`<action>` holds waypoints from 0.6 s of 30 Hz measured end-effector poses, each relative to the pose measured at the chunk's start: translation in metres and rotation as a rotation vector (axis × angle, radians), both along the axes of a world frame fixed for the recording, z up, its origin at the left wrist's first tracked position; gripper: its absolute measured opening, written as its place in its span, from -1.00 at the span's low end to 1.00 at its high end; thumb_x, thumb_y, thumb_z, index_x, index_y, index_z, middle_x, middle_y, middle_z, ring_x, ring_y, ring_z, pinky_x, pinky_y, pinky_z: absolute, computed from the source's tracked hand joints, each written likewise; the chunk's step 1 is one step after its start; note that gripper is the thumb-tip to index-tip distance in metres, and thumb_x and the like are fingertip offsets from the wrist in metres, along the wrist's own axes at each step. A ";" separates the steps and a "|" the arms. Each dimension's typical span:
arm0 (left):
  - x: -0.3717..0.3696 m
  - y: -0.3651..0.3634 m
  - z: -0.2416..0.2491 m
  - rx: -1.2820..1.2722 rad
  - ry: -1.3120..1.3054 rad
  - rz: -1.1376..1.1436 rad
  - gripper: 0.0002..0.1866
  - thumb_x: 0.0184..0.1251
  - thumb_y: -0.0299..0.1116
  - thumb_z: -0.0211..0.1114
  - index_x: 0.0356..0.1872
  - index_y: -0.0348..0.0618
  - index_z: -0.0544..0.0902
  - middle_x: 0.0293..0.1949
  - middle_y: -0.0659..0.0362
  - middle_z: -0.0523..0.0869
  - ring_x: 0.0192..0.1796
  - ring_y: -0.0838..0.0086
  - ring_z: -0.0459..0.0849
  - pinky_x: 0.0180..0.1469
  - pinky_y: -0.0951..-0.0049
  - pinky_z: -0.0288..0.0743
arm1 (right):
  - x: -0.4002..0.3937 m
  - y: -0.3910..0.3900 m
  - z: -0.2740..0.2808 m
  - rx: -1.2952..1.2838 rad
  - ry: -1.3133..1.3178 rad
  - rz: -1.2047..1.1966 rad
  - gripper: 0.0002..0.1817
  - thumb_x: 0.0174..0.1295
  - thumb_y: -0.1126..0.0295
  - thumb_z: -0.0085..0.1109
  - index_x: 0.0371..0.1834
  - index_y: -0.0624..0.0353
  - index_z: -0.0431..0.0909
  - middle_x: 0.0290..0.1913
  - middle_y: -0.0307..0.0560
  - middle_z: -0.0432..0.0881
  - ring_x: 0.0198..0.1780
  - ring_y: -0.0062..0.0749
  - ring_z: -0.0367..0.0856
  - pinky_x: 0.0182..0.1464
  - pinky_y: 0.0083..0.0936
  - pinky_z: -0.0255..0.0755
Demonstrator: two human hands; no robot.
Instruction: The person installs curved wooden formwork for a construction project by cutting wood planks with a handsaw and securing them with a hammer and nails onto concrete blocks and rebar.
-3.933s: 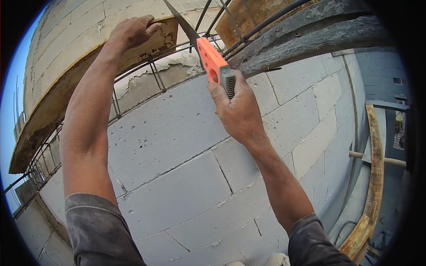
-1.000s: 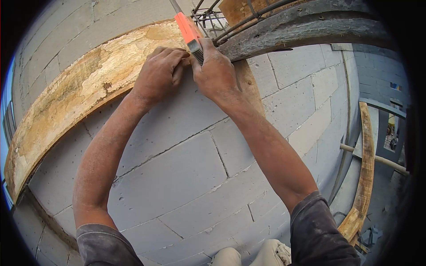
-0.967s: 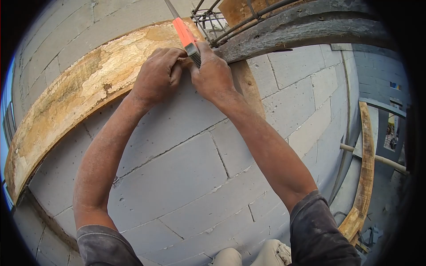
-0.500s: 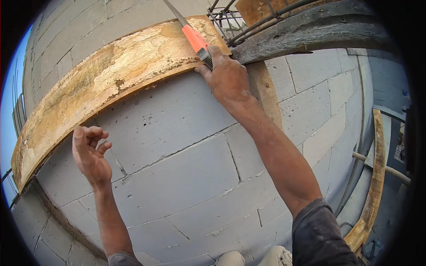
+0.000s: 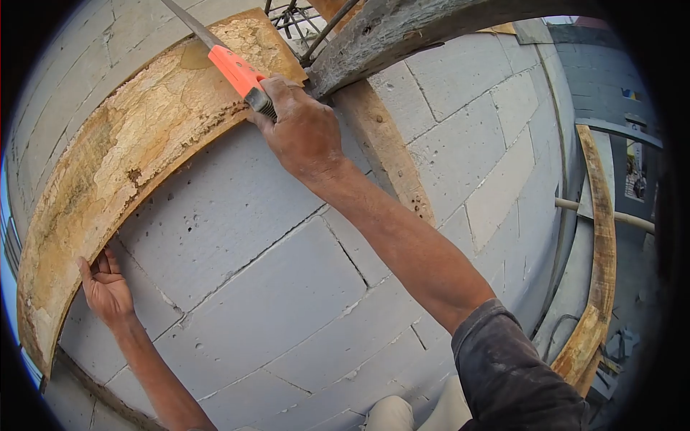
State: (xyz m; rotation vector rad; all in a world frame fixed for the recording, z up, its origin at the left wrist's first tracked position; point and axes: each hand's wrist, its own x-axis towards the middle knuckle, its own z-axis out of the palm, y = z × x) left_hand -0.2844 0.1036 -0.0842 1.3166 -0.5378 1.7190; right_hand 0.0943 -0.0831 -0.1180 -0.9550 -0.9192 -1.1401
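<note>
A long weathered wooden board (image 5: 154, 108), its face flaking, lies at a slant across the grey block wall. My left hand (image 5: 109, 291) grips its lower edge near the left end, thumb on the front face and fingers curled behind. In my right hand (image 5: 298, 129) is a handsaw (image 5: 237, 68) with an orange and black handle, held against the board near its right end. The saw's narrow blade points up and left past the top edge. My right thumb is at the board's lower edge.
A rough grey beam (image 5: 424, 36) crosses the upper right, beside steel rebar (image 5: 298, 25). A short timber (image 5: 384, 147) stands against the block wall (image 5: 287, 273) below the beam. On the right are a long wooden strip (image 5: 600, 223) and a pipe (image 5: 625, 221).
My left hand has gone from half-curled in front of the wall to gripping the board's lower edge. The view has turned, so the board, saw and right hand appear further left.
</note>
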 end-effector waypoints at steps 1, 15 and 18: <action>0.000 0.003 0.001 -0.003 -0.009 0.010 -0.64 0.56 -0.37 0.16 0.24 -0.33 0.44 0.18 -0.06 0.63 0.24 0.25 0.62 0.24 0.30 0.64 | -0.001 0.000 0.000 0.001 0.004 0.007 -0.51 0.17 0.25 0.45 0.12 0.14 0.51 0.05 0.07 0.67 -0.08 -0.03 0.76 -0.07 -0.22 0.71; 0.000 0.024 0.013 -0.015 -0.088 0.078 -0.64 0.53 -0.38 0.20 0.21 -0.39 0.46 0.14 -0.09 0.66 0.19 0.24 0.66 0.24 0.30 0.64 | 0.007 0.014 0.006 0.145 -0.062 -0.050 -0.62 0.22 0.42 0.35 0.09 0.21 0.52 -0.02 0.09 0.67 -0.04 -0.01 0.73 -0.11 -0.23 0.71; 0.006 0.025 0.021 -0.012 -0.015 0.068 -0.62 0.53 -0.39 0.20 0.24 -0.37 0.43 0.10 -0.09 0.67 0.18 0.23 0.66 0.21 0.29 0.64 | 0.010 0.015 0.013 0.083 -0.027 -0.082 -0.67 0.24 0.45 0.28 0.07 0.19 0.54 -0.03 0.06 0.68 -0.01 0.01 0.68 -0.09 -0.23 0.70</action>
